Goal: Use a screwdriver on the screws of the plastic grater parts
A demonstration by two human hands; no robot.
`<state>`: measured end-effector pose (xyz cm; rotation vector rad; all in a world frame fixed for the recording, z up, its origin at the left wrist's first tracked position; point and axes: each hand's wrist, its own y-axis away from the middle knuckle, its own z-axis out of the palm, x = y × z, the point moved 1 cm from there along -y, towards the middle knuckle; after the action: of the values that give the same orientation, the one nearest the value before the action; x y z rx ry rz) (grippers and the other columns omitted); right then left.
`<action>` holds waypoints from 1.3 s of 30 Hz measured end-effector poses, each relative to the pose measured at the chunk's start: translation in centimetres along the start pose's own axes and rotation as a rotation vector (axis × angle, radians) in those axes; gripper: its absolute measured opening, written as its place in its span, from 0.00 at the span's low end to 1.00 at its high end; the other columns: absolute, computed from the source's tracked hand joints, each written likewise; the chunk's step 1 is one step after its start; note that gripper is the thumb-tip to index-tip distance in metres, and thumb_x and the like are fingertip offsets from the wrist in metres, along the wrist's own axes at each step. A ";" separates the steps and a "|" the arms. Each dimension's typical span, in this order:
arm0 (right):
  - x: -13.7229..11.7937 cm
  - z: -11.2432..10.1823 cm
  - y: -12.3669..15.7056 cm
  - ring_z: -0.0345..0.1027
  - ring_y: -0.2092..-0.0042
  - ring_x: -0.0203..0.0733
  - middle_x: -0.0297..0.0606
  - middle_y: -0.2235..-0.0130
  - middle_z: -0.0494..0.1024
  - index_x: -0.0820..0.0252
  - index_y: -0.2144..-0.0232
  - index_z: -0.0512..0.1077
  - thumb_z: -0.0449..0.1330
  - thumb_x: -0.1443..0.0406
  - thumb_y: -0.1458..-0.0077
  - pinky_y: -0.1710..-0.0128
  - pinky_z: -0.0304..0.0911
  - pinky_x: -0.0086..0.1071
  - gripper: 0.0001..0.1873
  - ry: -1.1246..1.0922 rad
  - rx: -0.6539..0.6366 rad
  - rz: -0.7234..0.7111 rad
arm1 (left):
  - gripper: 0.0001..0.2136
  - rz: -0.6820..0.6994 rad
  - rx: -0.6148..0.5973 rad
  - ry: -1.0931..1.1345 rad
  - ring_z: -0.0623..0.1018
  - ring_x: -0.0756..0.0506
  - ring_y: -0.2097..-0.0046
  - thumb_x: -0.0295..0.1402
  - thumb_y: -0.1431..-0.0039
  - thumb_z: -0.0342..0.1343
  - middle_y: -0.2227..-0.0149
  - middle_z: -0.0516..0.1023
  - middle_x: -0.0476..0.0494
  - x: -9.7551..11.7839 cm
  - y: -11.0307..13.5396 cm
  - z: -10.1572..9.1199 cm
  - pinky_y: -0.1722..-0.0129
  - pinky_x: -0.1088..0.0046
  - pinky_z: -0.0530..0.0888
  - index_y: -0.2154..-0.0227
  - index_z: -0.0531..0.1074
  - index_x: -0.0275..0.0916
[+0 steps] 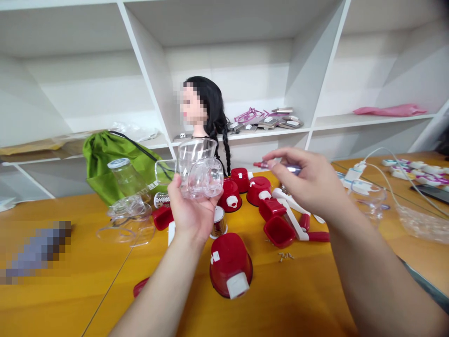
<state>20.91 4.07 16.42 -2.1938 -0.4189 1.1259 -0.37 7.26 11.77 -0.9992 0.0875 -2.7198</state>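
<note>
- Left-hand fingers curl closed around a clear plastic cup, with the palm beneath it.
- Right-hand fingers pinch a slim silver-and-red rod, at 3 o'clock from the cup.
- A cupped palm should steady the cup; light fingertip pressure suits the rod.
- The cup looks clear and unbroken.
- An upturned red plastic housing sits at 5 o'clock on the orange worktop.

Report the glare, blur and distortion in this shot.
Head view: the wide lens slants the shelves; glare streaks the clear cup in the left hand; the mannequin's face and a patch on the table are pixelated; lighting looks soft and even.
</note>
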 end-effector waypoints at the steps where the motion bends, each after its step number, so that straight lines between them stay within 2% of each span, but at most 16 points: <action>1: 0.2 -0.4 0.0 0.72 0.70 0.39 0.36 0.67 0.82 0.56 0.58 0.79 0.59 0.61 0.37 0.71 0.64 0.31 0.10 -0.015 0.042 0.000 | 0.18 -0.023 0.001 0.003 0.79 0.43 0.63 0.50 0.44 0.58 0.62 0.78 0.41 -0.3 0.3 0.2 0.69 0.68 0.77 0.61 0.74 0.39; 3: 0.8 -0.9 0.5 0.71 0.70 0.38 0.37 0.64 0.80 0.55 0.51 0.77 0.56 0.59 0.34 0.70 0.65 0.31 0.14 -0.061 0.078 -0.006 | 0.18 -0.082 -0.002 0.017 0.79 0.43 0.63 0.49 0.43 0.57 0.61 0.79 0.41 -1.2 1.1 0.6 0.69 0.67 0.78 0.59 0.75 0.39; 6: 2.5 -0.8 2.5 0.69 0.70 0.37 0.38 0.61 0.78 0.52 0.45 0.73 0.52 0.60 0.31 0.68 0.66 0.32 0.17 -0.130 0.050 0.004 | 0.17 -0.180 -0.024 0.023 0.80 0.42 0.60 0.46 0.42 0.58 0.57 0.80 0.40 -2.5 2.6 1.0 0.67 0.66 0.79 0.57 0.76 0.40; 10: 6.3 0.3 7.3 0.71 0.64 0.40 0.39 0.62 0.75 0.54 0.52 0.77 0.50 0.62 0.31 0.59 0.69 0.38 0.16 -0.030 -0.018 0.078 | 0.16 -0.330 -0.025 0.014 0.81 0.40 0.55 0.41 0.42 0.60 0.50 0.80 0.38 -3.8 4.3 0.8 0.59 0.61 0.81 0.54 0.76 0.40; 13: 9.0 1.5 10.8 0.71 0.56 0.47 0.43 0.57 0.72 0.56 0.48 0.76 0.56 0.61 0.34 0.52 0.69 0.44 0.16 0.133 -0.145 0.055 | 0.15 -0.411 0.013 0.035 0.81 0.41 0.55 0.40 0.42 0.60 0.50 0.80 0.40 -4.0 5.0 0.3 0.55 0.59 0.81 0.54 0.76 0.41; 16: 10.5 2.3 12.7 0.68 0.47 0.54 0.47 0.49 0.69 0.55 0.45 0.75 0.66 0.60 0.42 0.45 0.67 0.49 0.22 0.265 -0.248 0.023 | 0.15 -0.459 0.023 0.031 0.82 0.41 0.56 0.40 0.41 0.60 0.51 0.81 0.39 -4.0 5.6 0.0 0.57 0.60 0.81 0.54 0.77 0.40; 21: 11.5 2.0 13.1 0.70 0.50 0.52 0.45 0.51 0.70 0.53 0.50 0.77 0.67 0.63 0.43 0.47 0.70 0.47 0.18 0.291 -0.344 -0.003 | 0.16 -0.500 0.021 0.033 0.82 0.41 0.56 0.43 0.40 0.59 0.51 0.82 0.37 -4.7 7.9 0.4 0.56 0.60 0.81 0.54 0.76 0.39; 27: 12.2 1.4 13.0 0.71 0.53 0.47 0.43 0.52 0.69 0.54 0.60 0.79 0.64 0.65 0.41 0.49 0.70 0.43 0.06 0.248 -0.417 -0.034 | 0.17 -0.573 -0.096 0.071 0.82 0.41 0.55 0.44 0.36 0.56 0.52 0.82 0.37 -7.0 10.5 1.1 0.55 0.62 0.79 0.52 0.76 0.39; 32: 13.2 1.1 12.9 0.72 0.56 0.46 0.42 0.55 0.69 0.55 0.62 0.79 0.60 0.65 0.38 0.55 0.72 0.41 0.07 0.210 -0.299 0.000 | 0.16 -0.544 -0.106 0.037 0.82 0.41 0.55 0.43 0.36 0.56 0.52 0.82 0.38 -8.3 10.6 0.3 0.57 0.63 0.79 0.51 0.76 0.40; 36: 12.8 0.8 12.3 0.71 0.62 0.43 0.41 0.60 0.70 0.56 0.62 0.79 0.61 0.62 0.38 0.62 0.72 0.39 0.08 0.136 -0.206 0.056 | 0.17 -0.504 -0.105 0.017 0.81 0.40 0.53 0.43 0.37 0.58 0.50 0.82 0.39 -8.1 10.4 -0.3 0.56 0.62 0.79 0.48 0.75 0.41; 39: 12.0 0.6 11.7 0.72 0.64 0.42 0.40 0.61 0.72 0.56 0.62 0.79 0.61 0.61 0.38 0.64 0.72 0.38 0.07 0.116 -0.165 0.050 | 0.18 -0.452 -0.060 0.007 0.80 0.41 0.51 0.41 0.37 0.59 0.48 0.80 0.39 -7.5 10.5 -0.8 0.55 0.63 0.79 0.47 0.74 0.42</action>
<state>27.37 1.91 1.06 -2.4118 -0.4217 1.0157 6.80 -1.07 5.03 -1.1446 -0.0648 -3.1411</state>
